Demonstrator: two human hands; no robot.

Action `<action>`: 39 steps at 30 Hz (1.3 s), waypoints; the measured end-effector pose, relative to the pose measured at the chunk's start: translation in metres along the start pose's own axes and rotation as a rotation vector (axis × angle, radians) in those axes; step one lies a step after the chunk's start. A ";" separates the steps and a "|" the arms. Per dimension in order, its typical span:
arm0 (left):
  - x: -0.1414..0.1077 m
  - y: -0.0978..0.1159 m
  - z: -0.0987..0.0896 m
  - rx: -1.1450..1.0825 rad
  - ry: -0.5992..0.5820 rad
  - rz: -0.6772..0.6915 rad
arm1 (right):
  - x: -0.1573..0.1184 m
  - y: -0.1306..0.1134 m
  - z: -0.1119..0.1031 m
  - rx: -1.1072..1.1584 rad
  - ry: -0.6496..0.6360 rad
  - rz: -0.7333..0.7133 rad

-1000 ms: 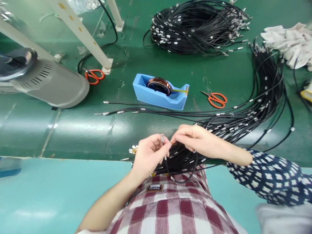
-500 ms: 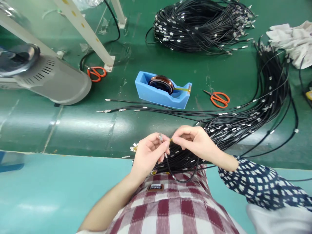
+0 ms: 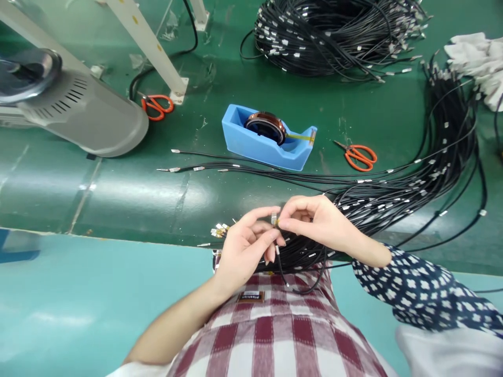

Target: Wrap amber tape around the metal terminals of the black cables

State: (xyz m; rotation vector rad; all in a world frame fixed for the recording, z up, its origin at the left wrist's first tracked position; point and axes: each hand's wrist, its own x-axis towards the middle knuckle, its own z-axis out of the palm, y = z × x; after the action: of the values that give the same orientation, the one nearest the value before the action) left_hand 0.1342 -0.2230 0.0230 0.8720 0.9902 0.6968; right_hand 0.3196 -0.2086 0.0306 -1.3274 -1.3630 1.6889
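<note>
My left hand (image 3: 244, 248) holds a black cable just below its silver metal connector (image 3: 274, 216), which points up between thumb and forefinger. Against the connector's base, my right hand (image 3: 320, 220) pinches a small strip of amber tape (image 3: 277, 222) between thumb and forefinger. The cable (image 3: 280, 264) hangs from the left fingers and loops over the lap. Beneath both hands lies a bundle of black cables (image 3: 302, 254) at the table edge. Several connector ends with amber tape (image 3: 219, 229) stick out left of the left hand.
A blue tape dispenser (image 3: 267, 149) with an amber roll stands ahead. Orange-handled scissors (image 3: 360, 157) lie right of it, another pair (image 3: 157, 107) at left by a grey machine (image 3: 98, 118). More black cables (image 3: 448, 120) run along the right, with a coiled heap (image 3: 334, 39) behind and white gloves (image 3: 479, 60).
The connector has come upright, and the right fingers with the tape now meet its base. Both hands appear slightly shifted right. The whole view has moved a little.
</note>
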 end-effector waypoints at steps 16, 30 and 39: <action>-0.001 -0.001 0.002 0.007 0.001 -0.003 | -0.004 0.004 0.001 -0.007 0.031 0.003; -0.002 -0.003 0.002 -0.012 -0.002 0.007 | -0.004 0.001 0.004 0.077 0.005 0.016; -0.002 -0.003 0.003 -0.019 -0.008 0.015 | -0.005 0.000 0.007 0.126 -0.016 0.003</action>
State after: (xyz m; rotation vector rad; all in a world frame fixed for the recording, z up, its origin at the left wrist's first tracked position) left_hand 0.1361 -0.2270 0.0220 0.8662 0.9692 0.7133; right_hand 0.3149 -0.2150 0.0318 -1.2484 -1.2427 1.7607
